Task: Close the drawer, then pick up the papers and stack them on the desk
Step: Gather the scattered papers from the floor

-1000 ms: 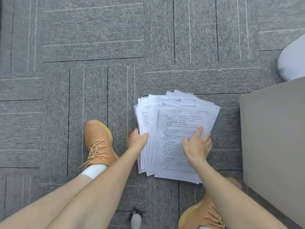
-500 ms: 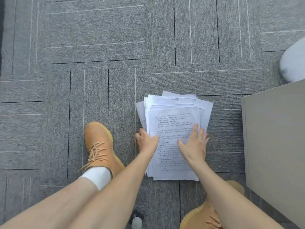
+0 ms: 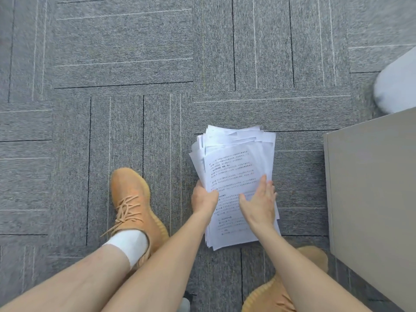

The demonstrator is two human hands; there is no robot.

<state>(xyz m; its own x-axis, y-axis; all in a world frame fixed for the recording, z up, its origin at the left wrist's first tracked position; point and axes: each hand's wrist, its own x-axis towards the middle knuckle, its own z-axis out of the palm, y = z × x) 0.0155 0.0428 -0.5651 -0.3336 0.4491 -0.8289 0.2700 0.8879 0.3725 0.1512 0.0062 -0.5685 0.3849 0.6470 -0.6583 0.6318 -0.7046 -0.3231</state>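
Note:
A loose pile of white printed papers (image 3: 236, 167) lies on the grey carpet just ahead of my feet. The sheets are fanned unevenly at the far end. My left hand (image 3: 203, 198) grips the pile's left edge, thumb on top and fingers under. My right hand (image 3: 258, 201) lies flat on the top sheet near its right side, fingers spread. No drawer front shows; only a grey cabinet top (image 3: 373, 194) stands to the right of the pile.
My orange shoes flank the pile: the left shoe (image 3: 132, 199) to its left, the right shoe (image 3: 288, 287) near the bottom edge. A white rounded object (image 3: 398, 86) sits at the far right. Grey carpet tiles (image 3: 135, 64) stretch ahead.
The spread sheets have been pushed together into a narrower pile. My left hand has closed onto its left edge, and my right hand has flattened on top.

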